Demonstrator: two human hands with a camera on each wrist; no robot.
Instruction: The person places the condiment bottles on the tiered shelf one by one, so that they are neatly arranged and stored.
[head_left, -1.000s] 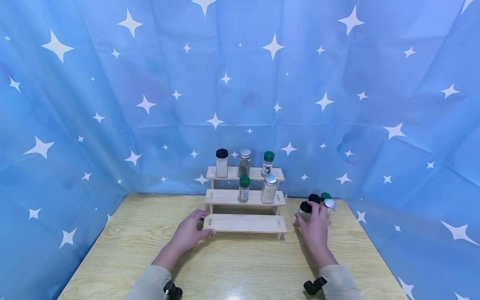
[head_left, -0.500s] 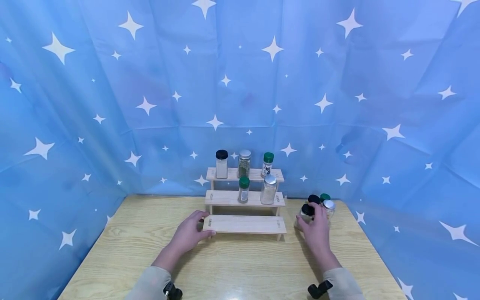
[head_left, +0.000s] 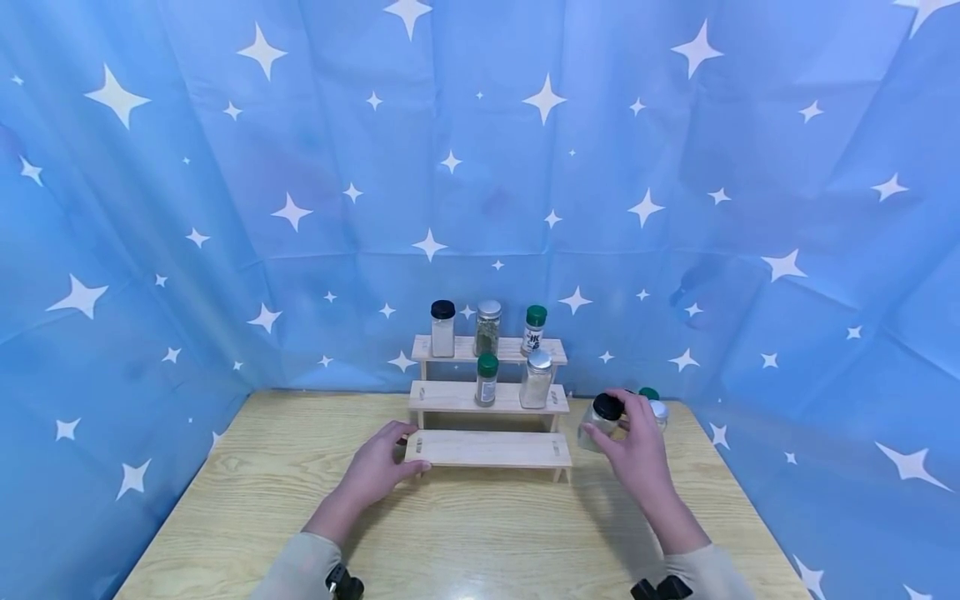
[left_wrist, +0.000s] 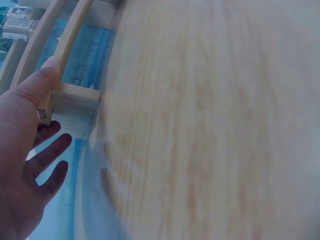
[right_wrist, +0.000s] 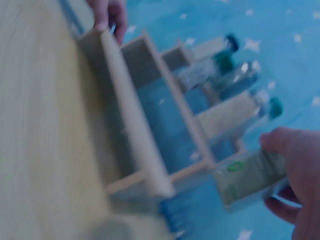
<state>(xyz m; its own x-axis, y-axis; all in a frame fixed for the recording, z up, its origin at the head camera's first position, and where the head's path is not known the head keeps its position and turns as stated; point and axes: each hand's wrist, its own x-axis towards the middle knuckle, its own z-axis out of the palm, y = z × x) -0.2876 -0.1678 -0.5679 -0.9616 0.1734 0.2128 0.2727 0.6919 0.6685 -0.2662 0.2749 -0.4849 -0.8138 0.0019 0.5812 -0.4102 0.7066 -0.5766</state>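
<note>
A three-tier wooden spice rack point(head_left: 487, 448) stands at the middle of the table. My left hand point(head_left: 367, 467) pinches the left end of its lowest shelf; in the left wrist view the thumb point(left_wrist: 42, 80) lies along the edge while the other fingers spread loosely. To the right of the rack, my right hand point(head_left: 637, 454) grips a spice jar point(head_left: 595, 427) with a black lid, tilted. The right wrist view shows this jar point(right_wrist: 247, 177) with a green mark on its side, its lid end hidden by the hand.
The top shelf carries a black-lidded jar point(head_left: 443, 335), a silver-lidded herb jar point(head_left: 487, 333) and a green-lidded jar point(head_left: 533, 335). A green-lidded jar point(head_left: 487, 385) and a silver-lidded jar point(head_left: 536, 385) share the middle shelf. Behind my right hand are more jars, one silver-lidded point(head_left: 659, 411).
My right hand has drawn the black-lidded jar out of the cluster, slightly left, and it now tilts. The left hand has stayed at the rack's end.
</note>
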